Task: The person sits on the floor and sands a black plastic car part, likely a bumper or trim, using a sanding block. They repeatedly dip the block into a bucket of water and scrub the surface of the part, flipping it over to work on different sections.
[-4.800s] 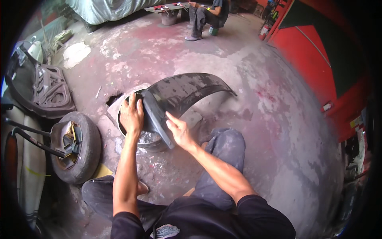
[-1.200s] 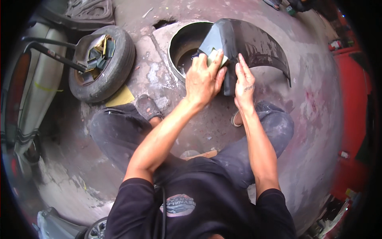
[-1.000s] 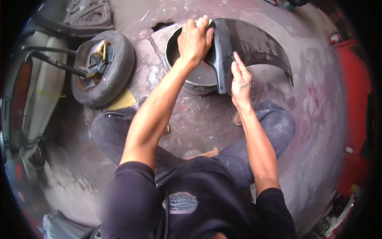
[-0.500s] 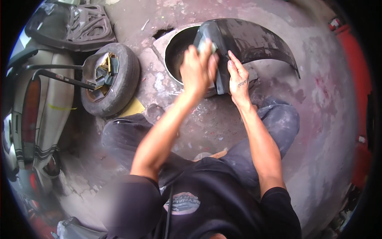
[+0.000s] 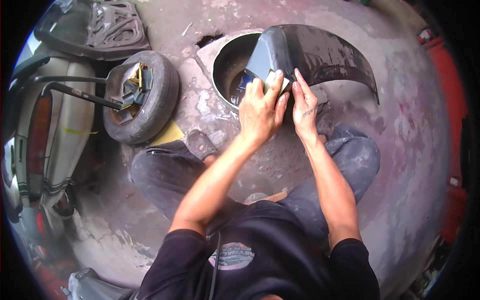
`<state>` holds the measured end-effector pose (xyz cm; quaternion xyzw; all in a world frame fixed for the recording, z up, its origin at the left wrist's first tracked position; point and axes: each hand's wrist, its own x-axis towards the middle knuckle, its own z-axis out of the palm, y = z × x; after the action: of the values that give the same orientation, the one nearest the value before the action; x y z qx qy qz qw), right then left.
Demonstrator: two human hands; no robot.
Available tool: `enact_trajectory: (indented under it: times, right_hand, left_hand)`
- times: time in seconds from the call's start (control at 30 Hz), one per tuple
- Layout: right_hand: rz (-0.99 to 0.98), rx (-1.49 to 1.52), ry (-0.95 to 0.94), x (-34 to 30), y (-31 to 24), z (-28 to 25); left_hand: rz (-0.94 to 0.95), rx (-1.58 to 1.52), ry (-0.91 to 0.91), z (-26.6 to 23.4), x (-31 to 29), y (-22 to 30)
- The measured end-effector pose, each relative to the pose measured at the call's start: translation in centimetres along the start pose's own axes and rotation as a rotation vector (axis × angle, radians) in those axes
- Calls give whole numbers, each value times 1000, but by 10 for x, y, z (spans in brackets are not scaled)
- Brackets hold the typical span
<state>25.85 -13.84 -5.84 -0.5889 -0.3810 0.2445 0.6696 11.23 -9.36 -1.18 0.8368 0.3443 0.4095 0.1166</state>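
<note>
Our left hand (image 5: 260, 107) has come back from the basin's (image 5: 227, 65) far rim, fingers closed over a pale sanding block (image 5: 276, 82) on the dark curved fender (image 5: 320, 52); our right hand (image 5: 305, 102) lies flat beside it, steadying the panel; the rubbing goes on.

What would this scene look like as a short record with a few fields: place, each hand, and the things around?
Place: stained concrete floor, person sitting low
Left hand: presses a small pale pad against the dark curved body panel
Right hand: flat on the panel, steadying it
Under panel: round dark basin
To the left: tyre stuffed with scraps, scooter
Top left: car door panel
</note>
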Motion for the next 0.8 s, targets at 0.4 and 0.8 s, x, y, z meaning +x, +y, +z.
enact_trajectory:
  times: [0.4,0.8]
  right_hand:
    - [-153,-103,32,-1,13,5]
    - [-63,-40,-1,-4,-6,7]
  left_hand:
    - [67,54,-23,3,23,-21]
    - [104,-37,32,0,-11,-6]
